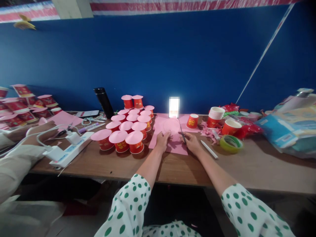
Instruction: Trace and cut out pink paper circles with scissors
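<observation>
Between my hands is a round piece of pink paper, held above larger pink sheets on the table. My left hand pinches the round paper at its lower left edge. On the other side, my right hand is closed on a pair of scissors, whose dark blades point away from me along the paper's right edge. The handles are mostly hidden by my fingers. Just right of my right hand lies a white marker. A red paper cup stands upside down beyond that hand.
Left of me stand several upturned red cups topped with pink discs, near a black flask and a power strip. A glowing phone leans at the back. Rightward are stacked cups, green tape and a co-worker's sleeve far left.
</observation>
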A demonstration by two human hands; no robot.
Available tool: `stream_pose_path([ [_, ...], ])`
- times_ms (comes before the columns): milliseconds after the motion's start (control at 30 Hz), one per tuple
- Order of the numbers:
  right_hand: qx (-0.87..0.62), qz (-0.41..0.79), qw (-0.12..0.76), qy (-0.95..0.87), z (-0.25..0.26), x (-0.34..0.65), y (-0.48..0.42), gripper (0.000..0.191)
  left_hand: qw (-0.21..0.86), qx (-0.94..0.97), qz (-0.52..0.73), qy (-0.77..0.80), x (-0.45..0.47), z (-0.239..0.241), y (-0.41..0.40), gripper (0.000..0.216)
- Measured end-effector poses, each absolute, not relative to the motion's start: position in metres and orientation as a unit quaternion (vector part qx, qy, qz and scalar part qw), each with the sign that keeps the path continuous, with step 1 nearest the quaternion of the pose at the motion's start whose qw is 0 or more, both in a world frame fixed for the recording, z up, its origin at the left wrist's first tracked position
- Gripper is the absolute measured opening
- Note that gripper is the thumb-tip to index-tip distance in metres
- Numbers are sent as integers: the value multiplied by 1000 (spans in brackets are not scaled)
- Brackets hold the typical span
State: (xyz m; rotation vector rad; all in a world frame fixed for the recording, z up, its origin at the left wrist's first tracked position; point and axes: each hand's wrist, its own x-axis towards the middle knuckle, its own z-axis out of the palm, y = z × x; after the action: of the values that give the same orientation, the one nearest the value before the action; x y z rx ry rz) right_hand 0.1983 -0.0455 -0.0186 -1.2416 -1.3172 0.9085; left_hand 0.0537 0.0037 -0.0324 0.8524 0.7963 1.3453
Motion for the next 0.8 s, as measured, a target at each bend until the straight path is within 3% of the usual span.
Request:
stream_pose_path([
  [800, -519, 390, 534, -542, -17, 197, -46, 51, 625, 382, 588, 342, 54, -36, 6, 28],
])
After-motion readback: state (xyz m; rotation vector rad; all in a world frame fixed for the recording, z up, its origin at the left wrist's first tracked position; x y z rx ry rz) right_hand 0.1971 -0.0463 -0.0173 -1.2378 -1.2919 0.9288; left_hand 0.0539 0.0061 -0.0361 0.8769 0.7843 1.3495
